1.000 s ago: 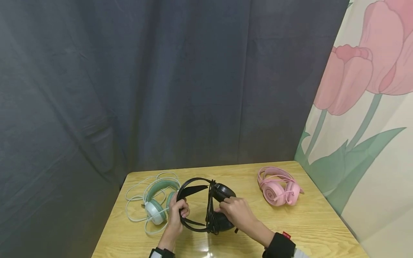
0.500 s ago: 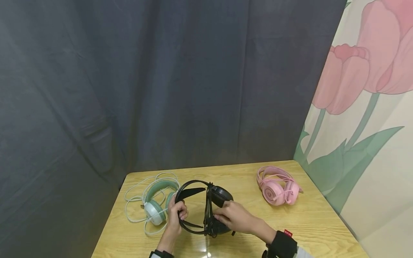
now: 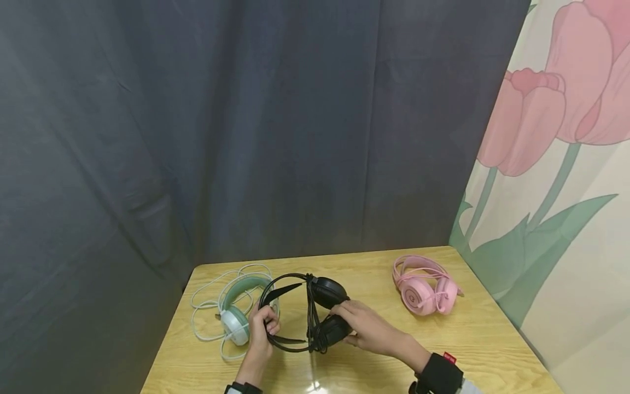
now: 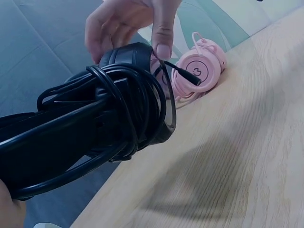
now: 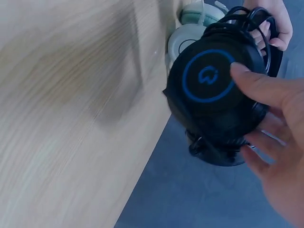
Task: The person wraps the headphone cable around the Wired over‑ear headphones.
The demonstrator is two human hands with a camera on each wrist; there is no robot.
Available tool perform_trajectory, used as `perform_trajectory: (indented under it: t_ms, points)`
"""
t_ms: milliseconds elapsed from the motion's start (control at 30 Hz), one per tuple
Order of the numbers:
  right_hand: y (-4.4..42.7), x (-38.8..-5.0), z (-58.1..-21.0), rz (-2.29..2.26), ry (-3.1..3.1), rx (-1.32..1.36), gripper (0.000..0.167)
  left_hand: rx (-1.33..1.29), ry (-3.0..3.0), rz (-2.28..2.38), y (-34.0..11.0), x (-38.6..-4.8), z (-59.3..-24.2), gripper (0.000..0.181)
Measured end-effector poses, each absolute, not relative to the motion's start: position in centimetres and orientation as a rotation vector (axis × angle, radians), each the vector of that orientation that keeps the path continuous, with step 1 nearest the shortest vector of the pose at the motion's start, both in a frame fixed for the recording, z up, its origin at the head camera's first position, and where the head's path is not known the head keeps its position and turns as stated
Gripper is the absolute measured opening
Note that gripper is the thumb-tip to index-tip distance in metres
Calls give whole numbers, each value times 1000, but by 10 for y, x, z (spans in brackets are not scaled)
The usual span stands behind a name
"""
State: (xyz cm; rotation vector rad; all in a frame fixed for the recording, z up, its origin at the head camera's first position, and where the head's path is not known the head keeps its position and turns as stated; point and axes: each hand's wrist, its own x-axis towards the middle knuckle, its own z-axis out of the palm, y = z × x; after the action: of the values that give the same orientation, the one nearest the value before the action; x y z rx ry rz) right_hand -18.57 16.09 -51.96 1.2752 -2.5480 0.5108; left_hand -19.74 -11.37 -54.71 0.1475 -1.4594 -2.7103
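Observation:
Black headphones (image 3: 328, 293) are held off the table, headband to the left and ear cups to the right. My left hand (image 3: 262, 328) grips the headband, with fingers curled round it. My right hand (image 3: 371, 330) holds the ear-cup end; in the right wrist view the thumb (image 5: 259, 85) lies on the outer face of a cup (image 5: 204, 111) with a blue ring and logo, and the fingers reach behind. The black cable (image 4: 118, 80) is bundled in loops across the headphones by the cups. A short black stem (image 4: 190, 77) sticks out past the cup in the left wrist view.
Green-and-white headphones (image 3: 235, 325) with a loosely spread white cable (image 3: 197, 306) lie at the left, partly behind my left hand. Pink headphones (image 3: 417, 294) with their cable lie at the right back of the wooden table (image 3: 443, 355). A dark curtain (image 3: 295, 137) hangs behind.
The black headphones and my left hand have shifted slightly left. My right hand has moved from between the cups to their outer right side.

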Motion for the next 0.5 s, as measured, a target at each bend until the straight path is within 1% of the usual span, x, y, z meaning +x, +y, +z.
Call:
perform_trajectory:
  t_ms: [67, 133, 300, 400, 500]
  points:
    - [164, -186, -520, 483, -2513, 1259, 69, 160, -1459, -2717, -115, -198, -548, 21]
    - [166, -187, -520, 452, -2486, 1242, 73, 150, -1443, -2736, -116, -198, -548, 21]
    - [171, -191, -523, 521, -2533, 1217, 92, 84, -1415, -2833, -119, -198, -549, 24]
    - [175, -192, -527, 609, -2581, 1228, 90, 67, -1416, -2914, -121, -197, -550, 29]
    - [178, -193, -532, 669, -2572, 1246, 79, 119, -1452, -2944, -121, -197, -551, 23]
